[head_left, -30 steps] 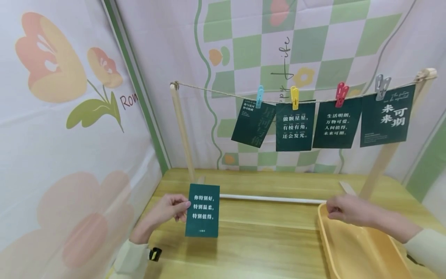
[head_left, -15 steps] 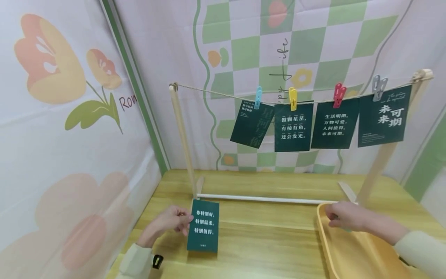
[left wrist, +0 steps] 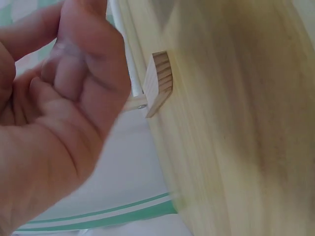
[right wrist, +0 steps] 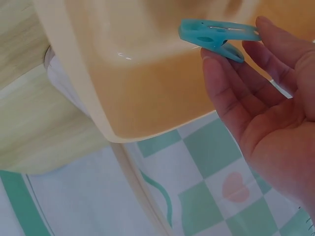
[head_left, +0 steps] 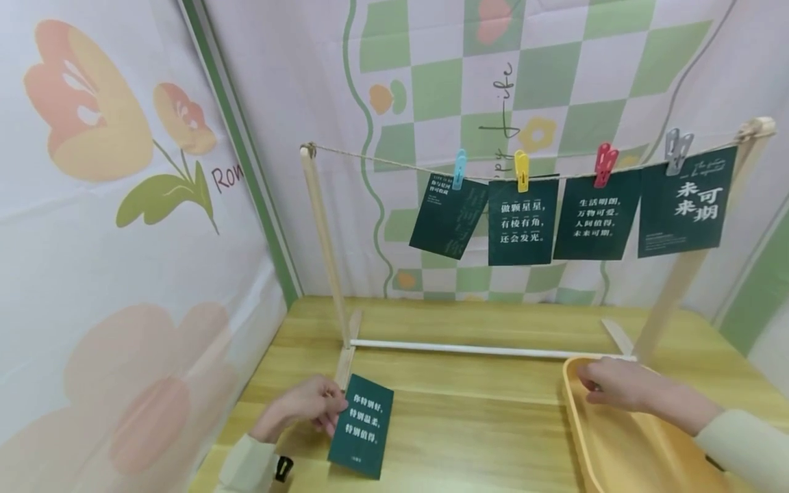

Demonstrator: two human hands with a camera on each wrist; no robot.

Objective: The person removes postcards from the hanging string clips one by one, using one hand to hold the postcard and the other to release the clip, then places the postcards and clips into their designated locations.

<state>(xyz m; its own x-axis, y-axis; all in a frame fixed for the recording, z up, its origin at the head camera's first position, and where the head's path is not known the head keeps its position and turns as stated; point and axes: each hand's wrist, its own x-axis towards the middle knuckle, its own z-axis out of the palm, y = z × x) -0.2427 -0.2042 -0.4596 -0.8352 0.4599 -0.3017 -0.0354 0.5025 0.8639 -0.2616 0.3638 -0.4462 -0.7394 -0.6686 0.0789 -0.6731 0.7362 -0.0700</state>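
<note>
My left hand point(head_left: 311, 405) pinches a dark green card point(head_left: 365, 428) by its left edge, low over the table's left part. White printed characters face me, and the card leans to the right. In the left wrist view the curled left hand point(left wrist: 69, 83) shows, but the card is hidden. Over the yellow tray point(head_left: 576, 438), my right hand point(head_left: 622, 387) holds a teal clothespin point(right wrist: 216, 38) between thumb and fingers, as the right wrist view shows. In the head view that clothespin is hidden behind the hand.
A twine line point(head_left: 382, 161) runs between two wooden posts. Several green cards hang from it by blue point(head_left: 459, 169), yellow point(head_left: 522, 171), red point(head_left: 606, 166) and grey point(head_left: 677, 152) clothespins. A white rod point(head_left: 487, 350) joins the stand's feet. A patterned cloth point(head_left: 431, 89) hangs behind.
My left hand has lowered the card toward the near side of the table, and the card has tilted. The right hand has stayed over the tray, shifting only slightly.
</note>
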